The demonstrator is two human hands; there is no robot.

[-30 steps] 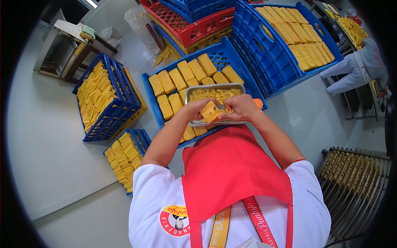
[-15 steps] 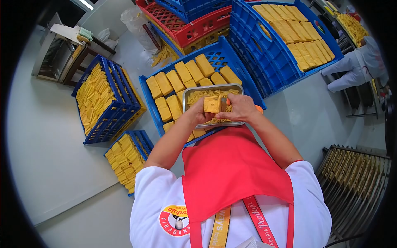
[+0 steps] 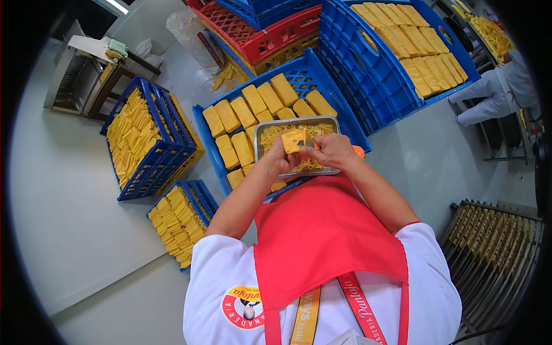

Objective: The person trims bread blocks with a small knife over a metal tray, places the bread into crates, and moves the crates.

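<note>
My left hand [image 3: 280,160] is closed around a small yellow bread loaf [image 3: 289,142], its end turned up towards me. In my right hand [image 3: 338,150] is a knife with an orange handle [image 3: 359,152]; its dark blade lies against the loaf's end. My right fingers are close beside the loaf, and whether they touch it I cannot tell. Both hands are above a metal tray [image 3: 257,144] of yellow crust strips [image 3: 273,134]. That tray rests over a blue crate [image 3: 348,110] holding several whole loaves [image 3: 228,150].
Stacked crates [image 3: 167,144] with yellow slices stand left, another slice-filled crate [image 3: 201,198] nearer. At upper right a tall blue crate [image 3: 368,75] holds loaves. Red crate [image 3: 253,43] and plastic bag [image 3: 187,34] are behind. A rack [image 3: 489,253] stands right; a person [image 3: 489,98] works beyond.
The loaf has tilted a little in my left hand, and the blade now shows across its end face. My right hand has shifted slightly left.
</note>
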